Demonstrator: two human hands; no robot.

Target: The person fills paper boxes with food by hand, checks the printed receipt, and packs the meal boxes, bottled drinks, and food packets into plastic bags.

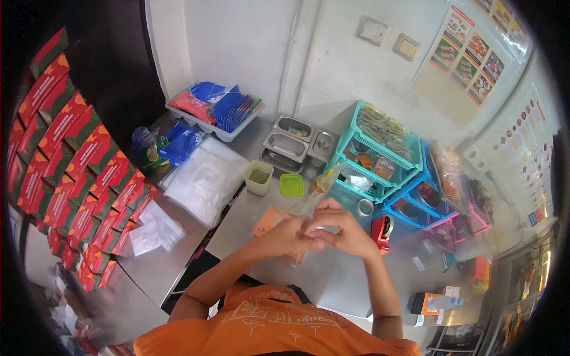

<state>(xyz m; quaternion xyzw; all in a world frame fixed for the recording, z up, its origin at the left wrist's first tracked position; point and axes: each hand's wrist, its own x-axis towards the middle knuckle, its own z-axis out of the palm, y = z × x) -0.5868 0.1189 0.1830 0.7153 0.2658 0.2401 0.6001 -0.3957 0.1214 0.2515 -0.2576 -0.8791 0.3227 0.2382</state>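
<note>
My left hand (291,238) and my right hand (334,222) meet over the metal worktop, both closed on a thin clear plastic bag (299,258). The bag's outline is blurred and partly hidden by my fingers. An orange packet (268,220) lies just beyond my left hand. Past my right hand stands a clear bag with yellowish contents (324,181). A red tape dispenser (381,235) sits to the right of my right hand. Farther out are a lime-green lid (291,184) and an open pale green tub (259,177).
Stacked red and green boxes (80,160) rise at the left. Clear plastic bags (207,178) lie beside a white tray (222,129) of blue packets. Metal containers (285,144), turquoise baskets (385,164) and blue baskets (414,207) line the wall. A bottle (445,303) lies at the right.
</note>
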